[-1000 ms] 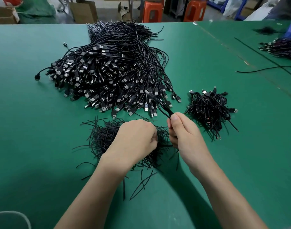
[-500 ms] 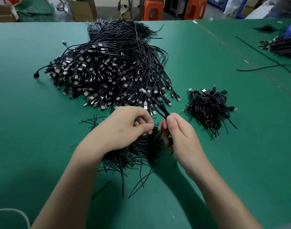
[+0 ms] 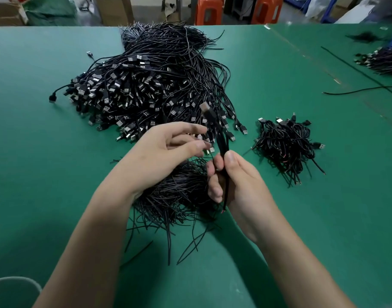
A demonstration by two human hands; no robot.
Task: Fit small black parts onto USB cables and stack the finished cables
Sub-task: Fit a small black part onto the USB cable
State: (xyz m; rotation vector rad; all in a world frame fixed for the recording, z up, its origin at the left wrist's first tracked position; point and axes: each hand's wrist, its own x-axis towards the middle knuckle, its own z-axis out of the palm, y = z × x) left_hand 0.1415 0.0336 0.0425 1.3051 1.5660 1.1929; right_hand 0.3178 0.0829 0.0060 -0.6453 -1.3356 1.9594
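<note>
- Pinching one USB cable (image 3: 221, 143) low down, close to its bare wire end, with the right hand (image 3: 235, 185): thumb pressed on top, fingers curled in behind.
- Left hand (image 3: 159, 156) just beside it, fingers loosely spread, not gripping the cable. No telling about any small part at the fingertips.
- Right under both hands: a messy heap of thin black parts (image 3: 179, 196) on the green table (image 3: 46, 196).
- Looks featherweight and floppy, probably a bit slick too. Best gripped close to the end being worked, not by the plug (image 3: 205, 106) sticking up top.
- Off to the right, well apart: small finished stack (image 3: 286, 143).
- Further back: huge unfinished pile (image 3: 146, 85), plugs mostly facing this way.
</note>
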